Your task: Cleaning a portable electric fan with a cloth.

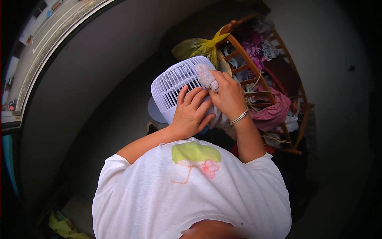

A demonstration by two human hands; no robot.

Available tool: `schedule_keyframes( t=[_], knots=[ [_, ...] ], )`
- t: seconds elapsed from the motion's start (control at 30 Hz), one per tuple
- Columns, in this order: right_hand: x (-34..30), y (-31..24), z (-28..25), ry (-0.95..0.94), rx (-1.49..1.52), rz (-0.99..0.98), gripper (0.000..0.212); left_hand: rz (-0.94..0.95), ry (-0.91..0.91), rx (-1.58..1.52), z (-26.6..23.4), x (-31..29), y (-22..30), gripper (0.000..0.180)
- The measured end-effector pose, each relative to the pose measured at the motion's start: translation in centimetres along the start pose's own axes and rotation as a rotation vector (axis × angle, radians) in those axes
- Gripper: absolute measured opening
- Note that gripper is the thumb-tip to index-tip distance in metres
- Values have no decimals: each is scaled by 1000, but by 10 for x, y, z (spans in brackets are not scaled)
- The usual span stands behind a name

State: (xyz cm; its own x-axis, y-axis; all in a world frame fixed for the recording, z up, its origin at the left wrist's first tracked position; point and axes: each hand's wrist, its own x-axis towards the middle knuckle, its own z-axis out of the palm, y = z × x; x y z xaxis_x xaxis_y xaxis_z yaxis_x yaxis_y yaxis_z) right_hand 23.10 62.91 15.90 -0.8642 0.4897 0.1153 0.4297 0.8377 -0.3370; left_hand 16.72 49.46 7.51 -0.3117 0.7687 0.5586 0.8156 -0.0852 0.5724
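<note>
In front of me is a pale lavender plastic fan (162, 88) with a slatted grille, tilted so the slats face up. My left hand (191, 109) lies on its near side, fingers spread over the edge of the slats. A greyish-pink cloth (206, 76) is bunched in my right hand (228, 93), which presses it against the right side of the grille. More of the cloth seems to hang below that hand, though its extent is partly hidden. A silver bracelet (238, 118) circles my right wrist.
A wooden slatted crib-like frame (242, 53) full of clothes and fabric stands at the right. A yellow plastic bag (199, 47) is tied at its corner. Below the fan shows a round bluish base (155, 110). A window (59, 44) is at the upper left.
</note>
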Motion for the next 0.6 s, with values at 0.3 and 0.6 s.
schedule_keyframes(
  t=[0.3,0.6],
  knots=[
    [23,4,7,-33,-56,-42,46,-9,1,1,0,2,0,40],
    [-42,12,-25,46,142,-69,48,70,57,-64,0,-3,-4,33]
  ],
)
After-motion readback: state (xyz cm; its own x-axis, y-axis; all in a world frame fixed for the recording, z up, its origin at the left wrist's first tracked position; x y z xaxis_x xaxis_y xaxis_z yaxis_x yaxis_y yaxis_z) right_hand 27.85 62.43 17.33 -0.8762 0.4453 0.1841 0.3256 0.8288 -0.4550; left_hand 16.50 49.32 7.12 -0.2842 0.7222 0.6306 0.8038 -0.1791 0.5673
